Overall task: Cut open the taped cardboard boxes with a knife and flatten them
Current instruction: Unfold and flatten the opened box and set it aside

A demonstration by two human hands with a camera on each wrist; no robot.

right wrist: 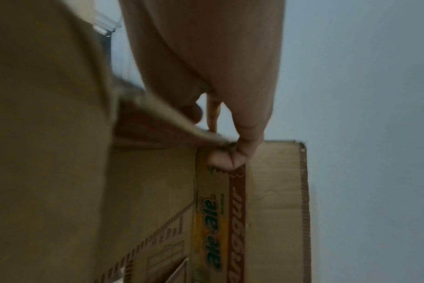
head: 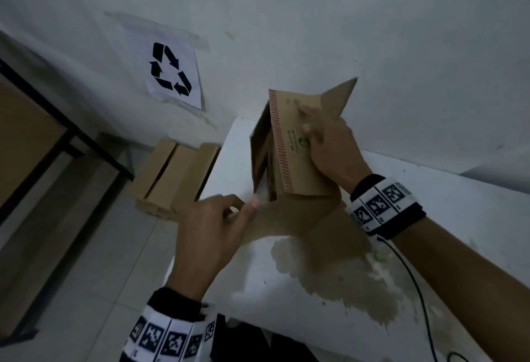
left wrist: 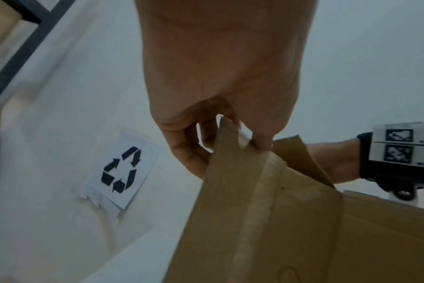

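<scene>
An opened brown cardboard box [head: 292, 166] with red striped edging stands on end on the white table [head: 459, 218], its flaps spread. My right hand [head: 308, 123] grips its upper right side where a flap [head: 341, 95] folds outward; in the right wrist view the fingers [right wrist: 228, 155] curl over the printed box [right wrist: 274, 191]. My left hand [head: 249, 204] pinches the edge of the near bottom flap [head: 286, 218]. The left wrist view shows thumb and fingers [left wrist: 230, 147] clamped on that flap [left wrist: 254, 210]. No knife is in view.
More cardboard boxes [head: 172, 172] lie on the floor left of the table, below a recycling sign [head: 172, 72] on the wall. A dark-framed shelf [head: 57, 138] stands far left. The tabletop has a worn brown patch [head: 344, 270] and a black cable [head: 415, 290].
</scene>
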